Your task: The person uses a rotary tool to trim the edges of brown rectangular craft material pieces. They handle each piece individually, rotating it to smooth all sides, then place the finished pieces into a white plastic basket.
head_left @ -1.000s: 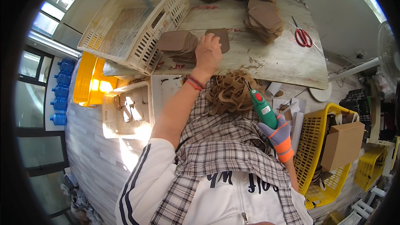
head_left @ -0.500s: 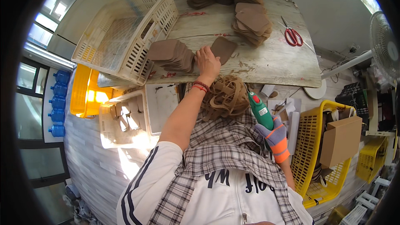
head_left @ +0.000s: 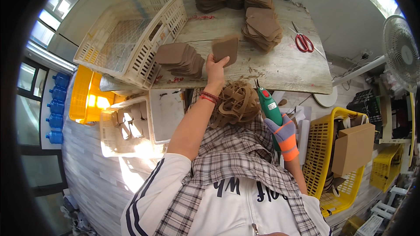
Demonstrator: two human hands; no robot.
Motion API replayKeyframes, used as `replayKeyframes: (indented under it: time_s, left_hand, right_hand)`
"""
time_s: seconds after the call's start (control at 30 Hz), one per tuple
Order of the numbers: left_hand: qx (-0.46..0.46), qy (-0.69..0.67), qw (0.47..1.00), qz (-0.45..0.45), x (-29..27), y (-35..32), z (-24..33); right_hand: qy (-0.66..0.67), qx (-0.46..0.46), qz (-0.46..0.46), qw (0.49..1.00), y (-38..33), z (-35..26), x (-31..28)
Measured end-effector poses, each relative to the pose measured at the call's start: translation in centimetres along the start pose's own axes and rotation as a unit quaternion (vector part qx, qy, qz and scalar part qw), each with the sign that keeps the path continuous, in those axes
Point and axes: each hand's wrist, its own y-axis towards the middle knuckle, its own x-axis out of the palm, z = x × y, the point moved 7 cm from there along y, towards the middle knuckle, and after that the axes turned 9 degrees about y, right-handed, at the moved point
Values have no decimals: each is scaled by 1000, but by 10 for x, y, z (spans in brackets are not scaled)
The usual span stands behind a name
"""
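Observation:
My left hand (head_left: 215,68) is raised over the wooden table (head_left: 280,67) and grips a brown leather piece (head_left: 225,48) by its lower edge. Just left of it lies a fanned stack of brown pieces (head_left: 179,58). My right hand (head_left: 283,132), in an orange and purple glove, holds a green handheld cutting tool (head_left: 268,106) near my lap, tip pointing toward the table edge. A tangle of brown trimmings (head_left: 236,101) rests on my lap between the two hands.
A cream plastic crate (head_left: 129,35) sits on the table's left. More brown stacks (head_left: 260,26) lie at the back, red scissors (head_left: 303,42) to the right. A yellow basket (head_left: 337,157) with a cardboard box stands at my right, a fan (head_left: 400,52) beyond.
My left hand has lifted one brown piece off the table beside the fanned stack and holds it up. The right hand with the tool has stayed put.

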Motion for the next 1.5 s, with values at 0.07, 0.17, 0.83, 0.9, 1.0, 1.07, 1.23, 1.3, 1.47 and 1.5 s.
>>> replayKeyframes:
  time_s: [0.07, 0.17, 0.83, 0.9, 1.0, 1.07, 1.23, 1.3, 1.47, 1.5]
  left_hand:
    - [-19, -121, 992, -19, 14, -19, 18]
    - [-42, -227, 971, -60, 23, -38, 29]
    - [-129, -280, 941, -136, 54, -81, 25]
    - [-129, -255, 946, -150, 56, -86, 25]
    - [-123, -230, 951, -167, 57, -95, 25]
    - [-126, -213, 952, -180, 56, -98, 19]
    - [-118, -159, 960, -200, 53, -106, 15]
    - [-122, -131, 963, -203, 48, -108, 15]
    - [-83, 4, 965, -247, 30, -97, 27]
    - [-76, 37, 963, -254, 25, -94, 32]
  right_hand:
    - [8, -5, 1, 1000, 7, -2, 2]
    - [33, 5, -9, 999, 10, -21, 12]
    - [130, 13, -26, 991, -1, -60, 15]
    - [139, 12, -26, 990, -1, -63, 14]
    - [141, 12, -20, 990, -1, -66, 13]
    - [132, 12, -14, 991, 0, -68, 11]
    - [109, -4, -10, 994, 4, -72, 5]
    - [101, 7, -11, 995, 4, -73, 2]
    - [45, 7, -44, 998, -2, -72, -11]
    - [43, 14, -49, 998, -4, -72, -13]
